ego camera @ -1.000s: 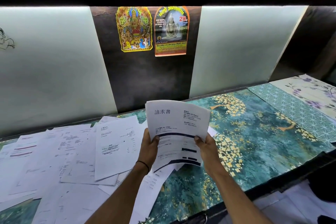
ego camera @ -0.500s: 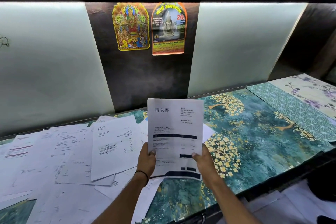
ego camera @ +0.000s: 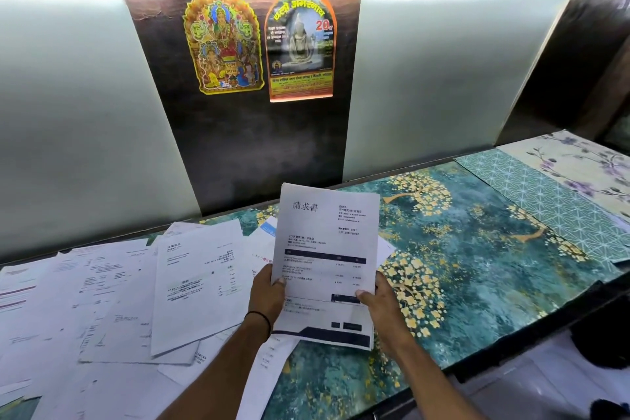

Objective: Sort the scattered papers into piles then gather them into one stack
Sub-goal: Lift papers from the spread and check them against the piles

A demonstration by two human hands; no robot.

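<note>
A thin sheaf of printed invoices (ego camera: 325, 249) stands upright in front of me, above the counter's middle. My left hand (ego camera: 267, 290) grips its left edge with the thumb on the front page. My right hand (ego camera: 381, 300) grips the right edge the same way. Several loose white papers (ego camera: 112, 290) lie scattered and overlapping across the left half of the counter, one sheet (ego camera: 201, 280) lying on top at a tilt. More sheets poke out behind and under the held sheaf.
The counter (ego camera: 477, 266) wears a teal cover with gold flowers; its right half holds no papers. Patterned sheets (ego camera: 562, 187) lie at the far right. Pale wall panels and two stickers (ego camera: 259, 44) rise behind. The front edge drops to a pale floor.
The held papers went from bent and tilted to flat and upright, squared between both hands. My view has shifted slightly downward and closer.
</note>
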